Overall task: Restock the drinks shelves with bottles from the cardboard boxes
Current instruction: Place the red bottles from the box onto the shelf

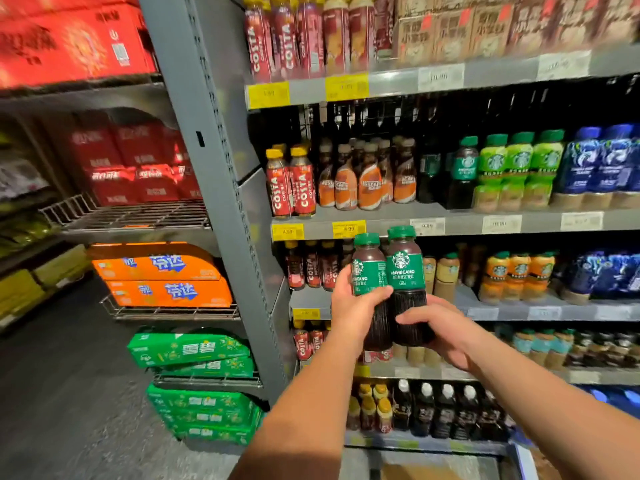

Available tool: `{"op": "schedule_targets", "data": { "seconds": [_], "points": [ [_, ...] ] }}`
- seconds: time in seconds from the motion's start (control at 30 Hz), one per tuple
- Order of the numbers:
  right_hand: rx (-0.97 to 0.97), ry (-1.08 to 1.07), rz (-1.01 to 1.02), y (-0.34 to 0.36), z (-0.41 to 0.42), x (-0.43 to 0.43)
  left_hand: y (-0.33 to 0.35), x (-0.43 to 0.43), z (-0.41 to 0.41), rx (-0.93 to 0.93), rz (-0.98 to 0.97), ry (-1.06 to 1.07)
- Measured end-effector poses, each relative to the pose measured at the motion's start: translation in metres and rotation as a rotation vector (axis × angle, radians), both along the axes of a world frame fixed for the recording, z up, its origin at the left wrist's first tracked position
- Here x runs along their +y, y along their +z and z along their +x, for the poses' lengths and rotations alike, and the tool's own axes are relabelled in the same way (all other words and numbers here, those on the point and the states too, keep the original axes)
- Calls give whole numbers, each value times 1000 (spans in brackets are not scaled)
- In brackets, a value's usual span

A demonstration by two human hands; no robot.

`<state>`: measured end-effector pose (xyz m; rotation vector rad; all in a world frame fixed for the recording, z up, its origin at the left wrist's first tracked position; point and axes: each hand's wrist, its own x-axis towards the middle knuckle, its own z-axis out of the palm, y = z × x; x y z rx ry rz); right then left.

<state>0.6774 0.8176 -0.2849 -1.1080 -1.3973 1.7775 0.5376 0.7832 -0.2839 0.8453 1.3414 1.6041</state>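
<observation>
I hold two dark Starbucks Americano bottles with green caps and labels upright in front of the drinks shelves. My left hand [353,306] grips the left bottle [372,282] around its middle. My right hand [446,336] wraps the lower body of the right bottle [407,271]. The two bottles touch side by side. One matching Americano bottle [465,168] stands on the shelf above, with a dark gap to its left. A bit of cardboard box [433,472] shows at the bottom edge.
Grey shelves [485,223] carry red Costa bottles [291,181], Nescafe bottles [367,178], green and blue Starbucks bottles. A grey upright post [214,168] stands on the left. Beyond it are wire racks with red, orange [162,275] and green [194,351] drink cases.
</observation>
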Motion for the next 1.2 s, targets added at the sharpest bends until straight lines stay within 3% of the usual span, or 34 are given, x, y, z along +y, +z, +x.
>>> {"op": "schedule_targets", "data": {
  "seconds": [0.33,0.8,1.2],
  "points": [
    [81,-114,132,44,-18,45,54,50,-7,51,83,-42],
    [2,-407,250,89,3,125,93,156,3,121,51,-179],
    [-304,-422,524,123,21,237,103,267,36,238,124,187]
  ]
}}
